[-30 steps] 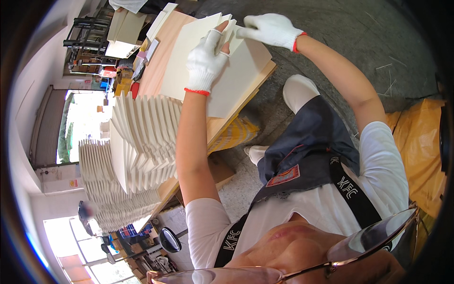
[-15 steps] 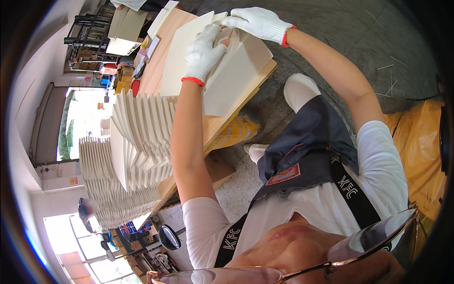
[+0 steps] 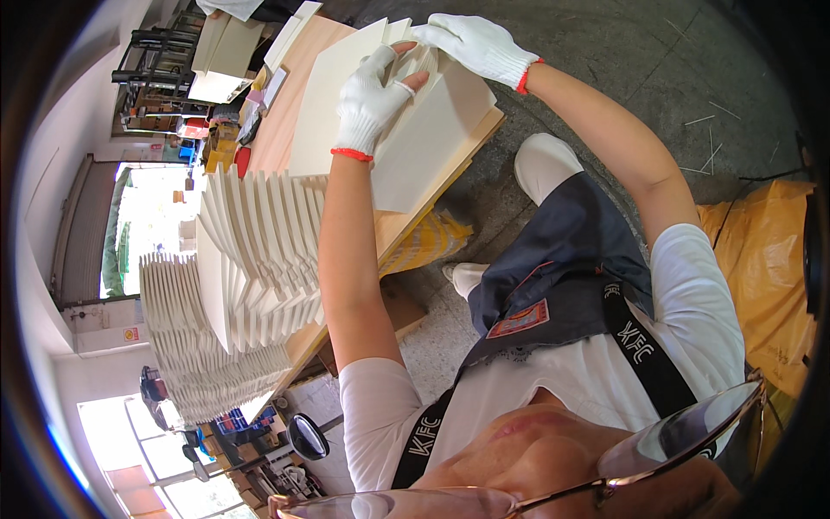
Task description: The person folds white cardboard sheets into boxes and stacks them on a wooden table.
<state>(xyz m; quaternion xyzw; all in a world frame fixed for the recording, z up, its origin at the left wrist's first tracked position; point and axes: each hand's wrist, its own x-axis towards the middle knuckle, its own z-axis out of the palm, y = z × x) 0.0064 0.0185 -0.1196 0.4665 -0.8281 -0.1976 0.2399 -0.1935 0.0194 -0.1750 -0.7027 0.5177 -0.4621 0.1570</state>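
Observation:
Both my hands wear white knit gloves with red cuffs, and bare thumb and fingertip skin shows on the left one. My left hand (image 3: 367, 105) lies over thin cream sheets (image 3: 337, 95), thumb and index finger spread apart. My right hand (image 3: 478, 50) rests with fingers stretched out along the far edge of the same pile. Between them, several layered sheet edges (image 3: 419, 69) fan upward. A broad pale panel (image 3: 432, 143) slopes toward me at the near side of the pile. What lies under my right fingers is hidden.
Tall stacks of bent cream sheets (image 3: 259, 251) stand left of my left forearm on the wooden table (image 3: 303, 73). Yellow wrapping (image 3: 424, 242) shows below the table's edge. An orange-yellow sheet (image 3: 761, 259) hangs at the right. Thin strips (image 3: 711, 147) lie on the dark floor.
My left thumb and index finger have spread further apart, leaving more of the layered edges visible. My right hand has shifted slightly to the right along the far edge.

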